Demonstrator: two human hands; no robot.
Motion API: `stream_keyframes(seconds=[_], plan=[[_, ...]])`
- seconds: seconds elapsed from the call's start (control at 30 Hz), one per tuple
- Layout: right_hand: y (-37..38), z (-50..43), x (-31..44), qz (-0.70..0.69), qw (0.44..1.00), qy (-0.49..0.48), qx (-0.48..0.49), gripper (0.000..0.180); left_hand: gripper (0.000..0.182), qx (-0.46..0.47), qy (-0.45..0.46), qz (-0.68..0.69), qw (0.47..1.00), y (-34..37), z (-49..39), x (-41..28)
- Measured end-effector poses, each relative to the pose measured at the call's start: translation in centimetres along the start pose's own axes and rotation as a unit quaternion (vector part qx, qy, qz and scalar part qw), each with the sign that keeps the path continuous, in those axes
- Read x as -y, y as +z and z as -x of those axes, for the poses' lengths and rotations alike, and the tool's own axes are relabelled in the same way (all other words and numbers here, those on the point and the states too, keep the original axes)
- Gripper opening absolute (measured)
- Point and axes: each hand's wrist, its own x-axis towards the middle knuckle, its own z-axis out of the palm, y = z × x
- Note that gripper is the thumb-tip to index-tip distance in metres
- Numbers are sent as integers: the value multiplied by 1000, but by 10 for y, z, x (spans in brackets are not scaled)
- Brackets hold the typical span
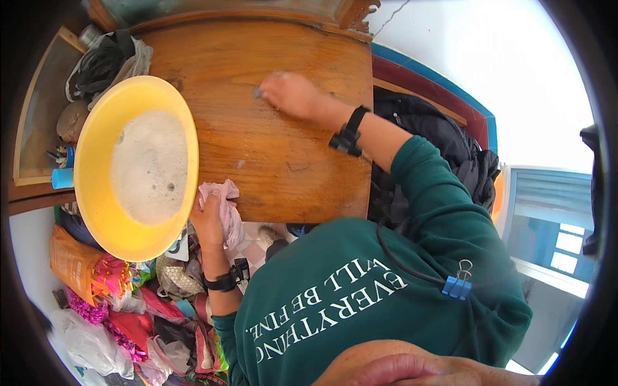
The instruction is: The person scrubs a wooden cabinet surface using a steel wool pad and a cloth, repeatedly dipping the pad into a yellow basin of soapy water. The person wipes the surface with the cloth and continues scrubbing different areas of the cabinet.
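My right hand (289,94), blurred, rests on or just above the wooden tabletop (270,159), its fingers closed around a small grey scouring pad or similar piece (257,92). At the table's near left corner, my left hand (209,219) grips a pink cloth (227,207) beside a large yellow plastic basin (188,144). Foamy, cloudy water (149,164) lies in the basin. The wood looks wet in places.
A dark bag (104,62), a brown round object (72,121) and a blue cup (63,178) stand left behind the basin. Bags and clothes (159,318) are piled below left. Black jackets (425,125) lie along the table's right edge.
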Motion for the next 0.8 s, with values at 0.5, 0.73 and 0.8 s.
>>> stream_keyframes(seconds=[0.5, 0.73, 0.8], plan=[[-69, 141, -120, -22, 996, 11, -87, 22, 23, -3, 2, -7, 1000, 7, 5, -8], [-65, 70, -208, 77, 954, 233, -173, 26, 24, 1, -9, -36, 999, 7, 7, -13], [-65, 99, -174, 56, 969, 161, -179, 26, 25, -2, 11, -35, 999, 7, 8, -11]])
